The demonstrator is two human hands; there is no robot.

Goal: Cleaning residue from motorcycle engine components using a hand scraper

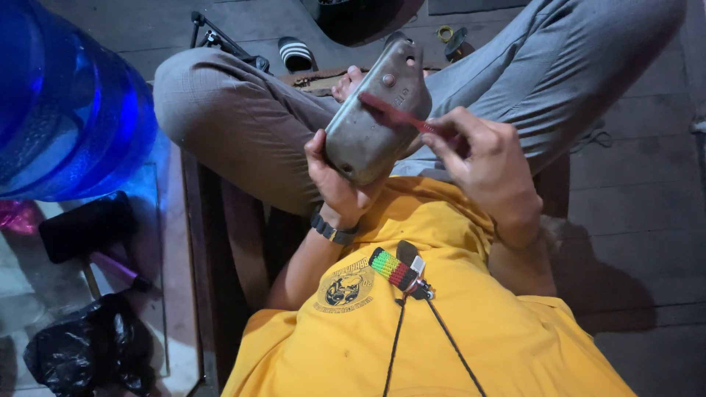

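Note:
My left hand (332, 184) grips a grey, curved metal cover (375, 110) from below and holds it upright over my lap. The cover has a round bolt hole near its top. My right hand (482, 158) pinches the handle of a red toothbrush (393, 114). The brush head lies across the cover's face. I sit with grey-trousered legs crossed and wear a yellow shirt, with a black band on the left wrist.
A big blue water jug (70, 95) stands at the left above a glass-topped surface with a black plastic bag (92, 349) and a dark mallet (88, 228). A striped sandal (296, 53) and small parts lie on the dark plank floor (632, 184).

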